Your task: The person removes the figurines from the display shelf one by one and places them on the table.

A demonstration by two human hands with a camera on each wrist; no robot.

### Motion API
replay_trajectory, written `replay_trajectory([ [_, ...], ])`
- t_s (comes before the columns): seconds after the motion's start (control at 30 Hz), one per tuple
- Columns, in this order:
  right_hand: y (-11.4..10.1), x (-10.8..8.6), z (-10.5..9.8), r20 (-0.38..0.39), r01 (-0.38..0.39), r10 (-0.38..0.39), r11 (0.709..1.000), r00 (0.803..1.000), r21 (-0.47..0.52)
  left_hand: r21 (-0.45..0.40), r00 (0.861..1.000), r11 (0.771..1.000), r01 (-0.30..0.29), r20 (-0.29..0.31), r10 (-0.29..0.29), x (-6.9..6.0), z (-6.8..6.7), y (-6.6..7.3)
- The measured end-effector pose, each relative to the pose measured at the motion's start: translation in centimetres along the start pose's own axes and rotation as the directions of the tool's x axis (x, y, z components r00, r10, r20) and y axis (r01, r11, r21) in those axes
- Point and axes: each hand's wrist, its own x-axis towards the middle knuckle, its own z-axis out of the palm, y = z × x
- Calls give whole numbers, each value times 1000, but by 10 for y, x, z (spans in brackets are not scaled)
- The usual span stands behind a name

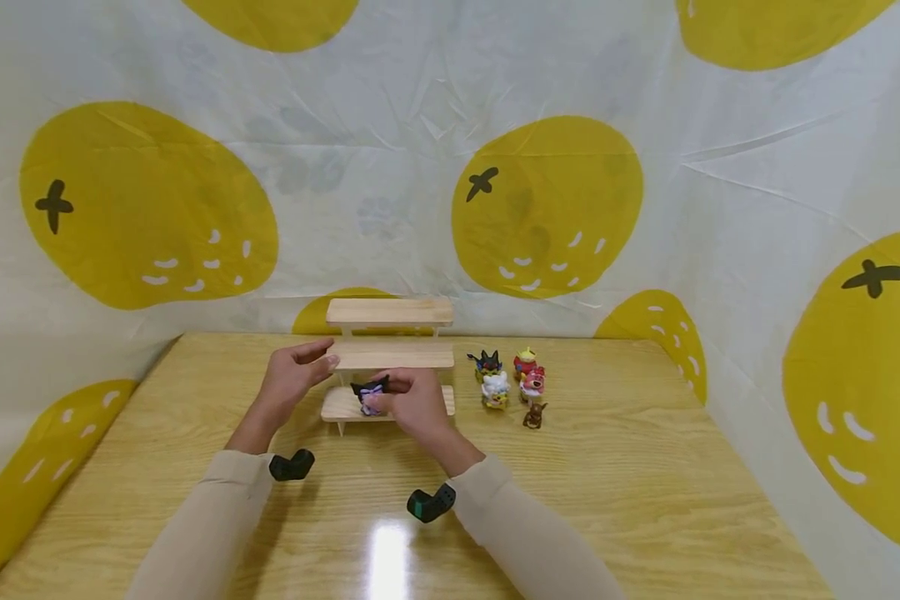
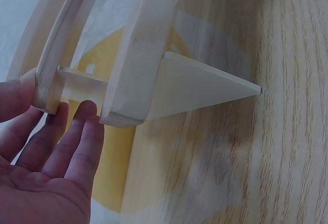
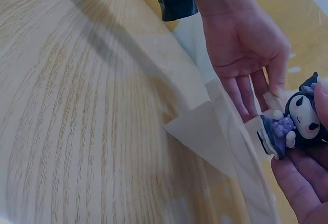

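A small three-tier wooden display shelf [image 1: 393, 356] stands at the back of the table. My left hand [image 1: 288, 379] is at the left end of its middle tier; in the left wrist view the thumb and fingers pinch the end of a board [image 2: 48, 93]. My right hand [image 1: 423, 408] holds a small figurine [image 3: 302, 119] with a black hood, white face and purple dress between thumb and fingers. The figurine is just in front of the lowest tier [image 1: 341, 404]; whether it touches the board I cannot tell.
Right of the shelf several small figurines stand in a group: a black-eared one [image 1: 487, 363], a white one [image 1: 495, 390], a red one [image 1: 525, 362], a pink one [image 1: 532, 383] and a brown one [image 1: 535, 415]. A fruit-patterned cloth [image 1: 390, 192] hangs behind the wooden table [image 1: 630, 467].
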Motion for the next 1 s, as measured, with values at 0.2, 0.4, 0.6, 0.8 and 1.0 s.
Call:
replay_trajectory([
  [0.2,1,-4,-12,-10,25,-25,999,1000,-25,0,1000,1000,2,2,-2,0,1,-1],
  [0.4,5,-7,-22,-29,11,-12,999,1000,-37,-2,1000,1000,-8,10,8,-1,1,-1],
  [0.6,6,-10,-31,-43,16,-19,997,999,-71,-9,1000,1000,-20,22,20,-2,0,-1],
  [0.8,3,-14,-39,-57,10,-14,997,998,-80,-10,999,1000,-22,27,23,-3,-2,-1],
  [1.0,2,-15,-46,-72,-10,6,998,997,-68,-9,999,1000,-27,22,27,-3,-2,1],
])
